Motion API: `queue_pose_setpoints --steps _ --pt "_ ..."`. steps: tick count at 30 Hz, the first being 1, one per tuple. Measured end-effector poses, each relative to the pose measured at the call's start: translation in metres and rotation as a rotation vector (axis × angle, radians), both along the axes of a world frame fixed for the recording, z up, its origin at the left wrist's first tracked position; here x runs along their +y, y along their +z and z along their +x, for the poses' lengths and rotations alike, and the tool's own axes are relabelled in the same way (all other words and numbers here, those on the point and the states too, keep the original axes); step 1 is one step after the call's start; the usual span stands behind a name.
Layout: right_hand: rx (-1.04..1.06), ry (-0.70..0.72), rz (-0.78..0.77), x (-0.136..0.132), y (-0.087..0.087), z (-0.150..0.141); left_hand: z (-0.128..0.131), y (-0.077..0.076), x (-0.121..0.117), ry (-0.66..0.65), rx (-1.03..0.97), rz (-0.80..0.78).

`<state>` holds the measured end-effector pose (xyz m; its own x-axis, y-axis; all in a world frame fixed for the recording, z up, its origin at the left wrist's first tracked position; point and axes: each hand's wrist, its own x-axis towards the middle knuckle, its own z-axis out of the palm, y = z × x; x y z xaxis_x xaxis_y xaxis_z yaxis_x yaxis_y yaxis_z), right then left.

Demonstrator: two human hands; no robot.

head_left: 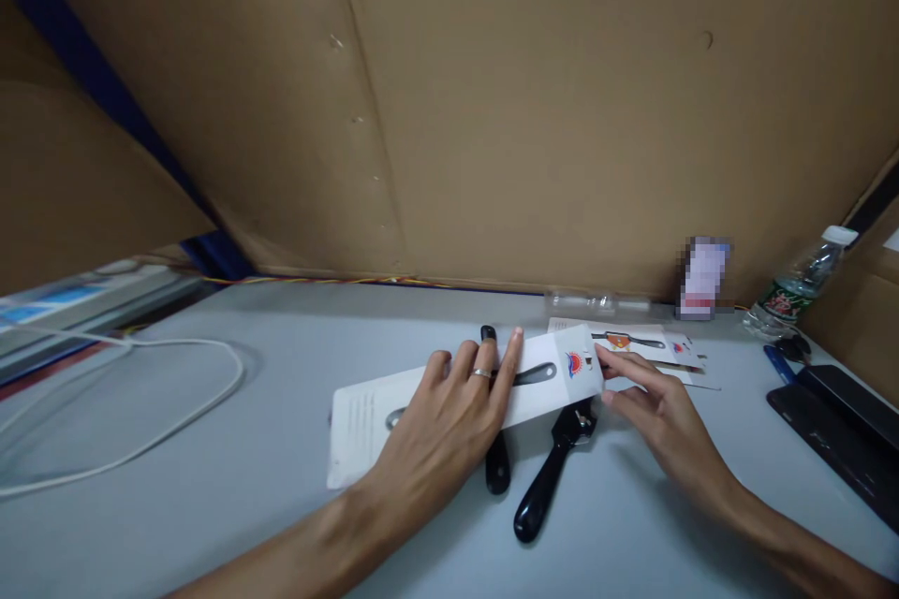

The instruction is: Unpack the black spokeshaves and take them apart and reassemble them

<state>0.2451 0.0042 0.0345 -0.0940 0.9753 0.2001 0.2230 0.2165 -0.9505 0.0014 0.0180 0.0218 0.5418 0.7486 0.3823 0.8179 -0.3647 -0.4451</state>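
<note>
My left hand point(449, 416) lies flat, fingers stretched out, on a long white printed card point(540, 379) that rests across two black-handled tools. A ring sits on one finger. My right hand point(656, 407) pinches the right end of that card between thumb and fingers. One black tool point(495, 463) runs under the card and pokes out above it; the other black tool point(552, 477) lies slanted just right of it, its head under the card's end. More printed cards point(650, 346) lie behind my right hand.
A grey table point(281, 487) is walled by big cardboard sheets point(526, 94). A white cable point(175, 412) loops at left. A plastic bottle point(797, 285), a blue pen point(778, 363) and a black flat case point(839, 435) sit at right.
</note>
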Motion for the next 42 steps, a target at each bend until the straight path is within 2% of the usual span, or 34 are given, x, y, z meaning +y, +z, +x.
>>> queue_pose_setpoints --steps 5,10,13,17,24,29,36,39,42 --pt "0.043 0.011 -0.039 0.0 0.0 -0.001 0.0 0.0 -0.002 -0.013 -0.05 -0.044" --pt "0.019 0.058 -0.086 -0.001 0.005 0.001 0.001 0.0 -0.002 0.003 -0.015 -0.036" --pt "0.025 0.047 -0.083 0.0 0.007 0.002 0.002 0.0 -0.003 0.017 0.018 -0.018" --pt "0.02 0.032 -0.073 -0.001 0.008 0.0 0.002 0.0 -0.004 -0.026 -0.009 -0.024" --pt "-0.017 -0.01 -0.006 -0.004 0.002 -0.003 0.002 0.0 -0.005 0.002 0.016 -0.01" --pt "-0.073 -0.026 0.024 -0.001 -0.003 -0.001 0.003 0.001 -0.006 -0.033 0.049 0.037" --pt "-0.127 0.005 0.026 0.002 -0.008 0.0 0.006 0.004 -0.01 -0.013 0.09 0.054" --pt "-0.11 -0.006 0.014 0.002 -0.004 -0.001 0.006 0.004 -0.011 -0.003 0.089 0.037" --pt "-0.005 0.023 -0.042 0.002 0.004 0.0 0.005 0.003 -0.011 -0.013 0.093 0.045"
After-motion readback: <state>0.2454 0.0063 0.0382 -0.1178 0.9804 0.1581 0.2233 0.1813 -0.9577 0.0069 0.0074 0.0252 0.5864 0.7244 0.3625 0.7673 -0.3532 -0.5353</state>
